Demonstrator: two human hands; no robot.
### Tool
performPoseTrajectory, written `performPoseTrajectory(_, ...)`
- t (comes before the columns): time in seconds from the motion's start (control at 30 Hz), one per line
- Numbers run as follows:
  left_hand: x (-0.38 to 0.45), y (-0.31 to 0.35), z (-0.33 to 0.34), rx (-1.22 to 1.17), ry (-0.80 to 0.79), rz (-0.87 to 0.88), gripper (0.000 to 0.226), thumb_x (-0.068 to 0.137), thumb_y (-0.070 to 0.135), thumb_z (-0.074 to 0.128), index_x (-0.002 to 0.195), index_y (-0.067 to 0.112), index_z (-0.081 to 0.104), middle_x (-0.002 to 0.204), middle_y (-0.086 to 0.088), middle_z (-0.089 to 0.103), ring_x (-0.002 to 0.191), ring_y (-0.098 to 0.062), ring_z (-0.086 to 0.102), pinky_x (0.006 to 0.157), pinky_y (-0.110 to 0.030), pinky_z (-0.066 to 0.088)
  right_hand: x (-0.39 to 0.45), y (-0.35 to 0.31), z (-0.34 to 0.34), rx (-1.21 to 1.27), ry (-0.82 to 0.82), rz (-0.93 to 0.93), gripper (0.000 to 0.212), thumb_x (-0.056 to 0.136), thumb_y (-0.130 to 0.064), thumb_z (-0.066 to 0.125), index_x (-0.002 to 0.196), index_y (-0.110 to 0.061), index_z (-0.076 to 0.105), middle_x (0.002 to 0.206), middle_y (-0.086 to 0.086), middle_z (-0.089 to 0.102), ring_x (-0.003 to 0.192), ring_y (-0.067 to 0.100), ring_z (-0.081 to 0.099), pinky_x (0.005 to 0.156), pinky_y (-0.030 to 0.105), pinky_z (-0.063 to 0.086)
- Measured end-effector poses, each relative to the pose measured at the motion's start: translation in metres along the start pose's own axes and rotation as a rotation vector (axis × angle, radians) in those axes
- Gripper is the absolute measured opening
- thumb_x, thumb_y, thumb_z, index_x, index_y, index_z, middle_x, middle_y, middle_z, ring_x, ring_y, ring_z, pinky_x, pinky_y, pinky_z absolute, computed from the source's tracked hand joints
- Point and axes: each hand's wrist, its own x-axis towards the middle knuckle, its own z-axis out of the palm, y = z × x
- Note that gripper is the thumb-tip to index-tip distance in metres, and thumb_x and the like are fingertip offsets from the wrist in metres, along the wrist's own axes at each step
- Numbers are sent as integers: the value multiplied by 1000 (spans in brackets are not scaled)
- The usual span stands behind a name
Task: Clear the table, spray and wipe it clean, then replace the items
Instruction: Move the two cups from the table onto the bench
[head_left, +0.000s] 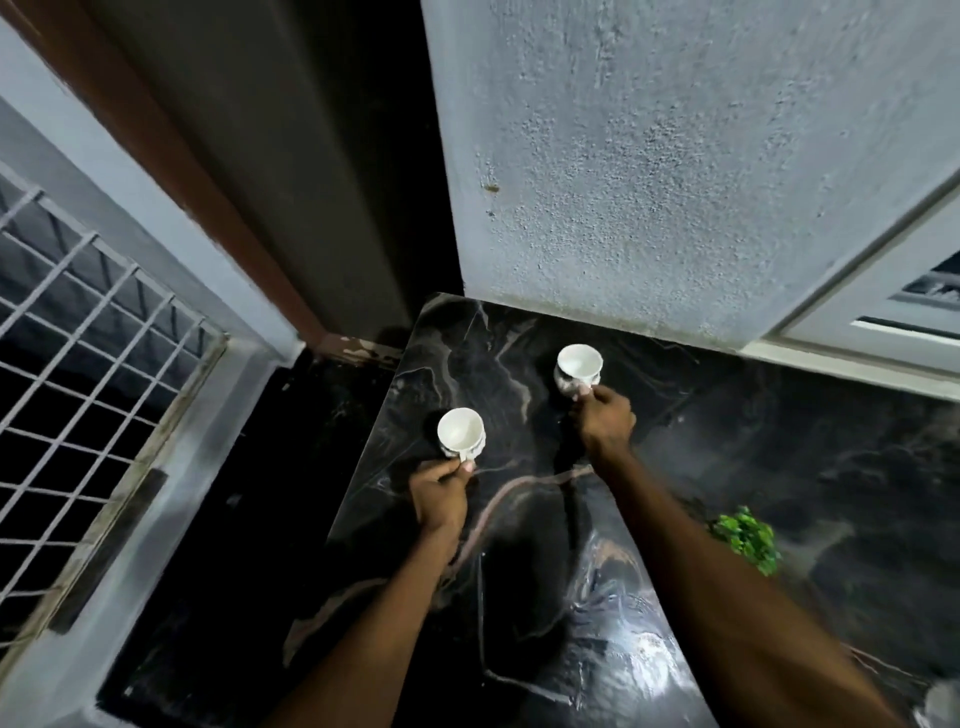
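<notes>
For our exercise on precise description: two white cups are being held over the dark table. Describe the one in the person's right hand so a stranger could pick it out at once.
Find the black marble table set against the rough grey wall. Two white cups sit over its far end, each pinched by its handle. The right hand's cup is the one nearer the wall, held by the right hand; the other cup, in the left hand, is nearer the table's left edge.

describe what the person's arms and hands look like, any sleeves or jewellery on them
Both forearms are bare as far as the picture shows: no sleeves in view. The left hand and right hand wear no gloves, and no watch, bracelet or ring is visible. The picture is dim and slightly blurred, so small details could be missed.
</notes>
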Motion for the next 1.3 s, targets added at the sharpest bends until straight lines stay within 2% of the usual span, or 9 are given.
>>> performPoseTrajectory(0.07, -11, 10, 9, 19, -55, 50, 22, 83, -14, 73, 103, -21, 71, 103, -30, 70, 94, -29, 64, 94, -42, 57, -14, 4, -17, 20, -4, -26, 28, 101, -28, 61, 106, -7, 79, 100, 19, 77, 98, 27, 68, 93, 40, 52)
performPoseTrajectory(0.17, -28, 33, 30, 73, -123, 185, 21, 82, -12, 75, 102, -18, 73, 96, -19, 66, 91, -26, 63, 72, -3, 50, -28, 3, -45, 74, 9, -49, 26, 100, -27, 62, 92, -8, 78, 79, 8, 68, 85, 24, 63, 90, 51, 56)
performPoseTrajectory(0.23, -44, 51, 51, 106, -191, 286, 20, 83, -10, 75, 102, -17, 74, 97, -18, 65, 91, -24, 62, 69, 2, 44, -35, 3, -71, 87, 43, -97, 27, 101, -26, 60, 79, -15, 73, 73, 3, 64, 81, 21, 58, 82, 45, 52)
performPoseTrajectory(0.3, -61, 67, 72, 131, -246, 355, 20, 84, -9, 75, 102, -17, 74, 97, -17, 63, 92, -23, 61, 71, 1, 42, -38, 3, -99, 64, 92, -135, 31, 101, -28, 60, 72, -20, 67, 69, -1, 62, 78, 20, 57, 76, 39, 49)
performPoseTrajectory(0.5, -138, 88, 136, 133, -371, 491, 18, 84, -9, 75, 101, -16, 74, 96, -15, 60, 91, -23, 60, 71, 1, 41, -51, 16, -212, 150, 257, -117, 31, 100, -26, 63, 77, -6, 71, 73, 19, 68, 80, 42, 69, 82, 59, 56)
performPoseTrajectory(0.77, -280, 57, 212, 133, -444, 521, 19, 84, -4, 77, 100, -13, 76, 99, -20, 68, 89, -21, 61, 66, -8, 41, -79, 90, -360, 327, 342, -104, 34, 101, -20, 61, 67, -17, 66, 62, 3, 58, 63, 19, 55, 60, 33, 50)
performPoseTrajectory(0.93, -370, 29, 263, 142, -480, 529, 17, 84, -3, 77, 98, -13, 77, 90, -15, 65, 86, -22, 62, 65, 0, 39, -89, 139, -447, 309, 369, -83, 32, 101, -21, 62, 70, -17, 67, 68, 5, 62, 71, 23, 58, 73, 47, 54)
performPoseTrajectory(1.13, -433, 8, 310, 187, -542, 522, 13, 81, -2, 80, 91, -11, 79, 88, -20, 71, 82, -21, 62, 77, -26, 47, -86, 176, -516, 281, 389, -51, 30, 101, -21, 61, 75, -11, 71, 73, 7, 68, 77, 32, 67, 84, 61, 57)
performPoseTrajectory(1.3, -452, 0, 355, 217, -648, 561, 9, 80, -4, 80, 81, -13, 78, 75, -12, 64, 77, -21, 59, 76, -35, 50, -78, 196, -547, 310, 468, -11, 32, 102, -18, 60, 71, -14, 67, 72, 8, 65, 75, 31, 66, 78, 50, 59)
